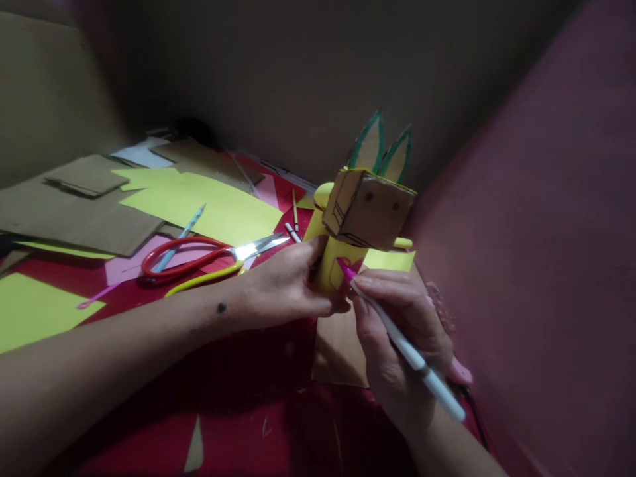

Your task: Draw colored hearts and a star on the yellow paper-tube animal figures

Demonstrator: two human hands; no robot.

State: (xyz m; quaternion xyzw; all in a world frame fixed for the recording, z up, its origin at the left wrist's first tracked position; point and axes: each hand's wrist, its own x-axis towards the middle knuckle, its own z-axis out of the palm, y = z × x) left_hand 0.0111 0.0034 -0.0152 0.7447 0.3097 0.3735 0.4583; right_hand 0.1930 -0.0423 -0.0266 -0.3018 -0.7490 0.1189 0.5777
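Note:
A paper figure [365, 209] stands near the right wall: a yellow tube body [332, 265] topped by a brown cardboard box head with two dot eyes and two green-edged ears [380, 149]. My left hand [288, 281] is wrapped round the yellow tube from the left, holding it upright. My right hand [397, 331] grips a white pen with a pink tip [397, 338]. The pink tip touches the front of the yellow tube, where a pink line is drawn.
Red-handled scissors [199, 257] lie left of my left hand on the red table cover [238, 424]. Yellow paper sheets [209, 205], brown cardboard pieces [84, 212], a light blue pen [181, 237] and other pens lie behind. A pink wall [546, 232] stands close on the right.

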